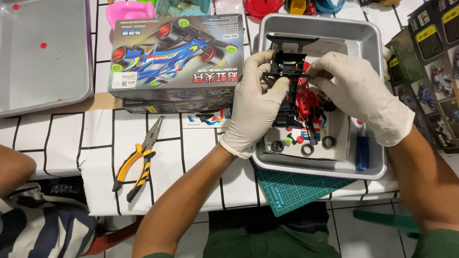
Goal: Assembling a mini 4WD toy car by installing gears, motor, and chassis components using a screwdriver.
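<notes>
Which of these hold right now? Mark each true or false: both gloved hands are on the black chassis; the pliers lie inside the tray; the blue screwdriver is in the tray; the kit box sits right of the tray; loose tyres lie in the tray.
1. Both gloved hands, left hand and right hand, hold the black chassis: true.
2. The pliers lie inside the metal tray: false, they lie on the tablecloth left of it.
3. The blue screwdriver is in the tray: true.
4. The kit box sits right of the tray: false, it is to the left.
5. Loose black tyres lie in the tray: true.
</notes>
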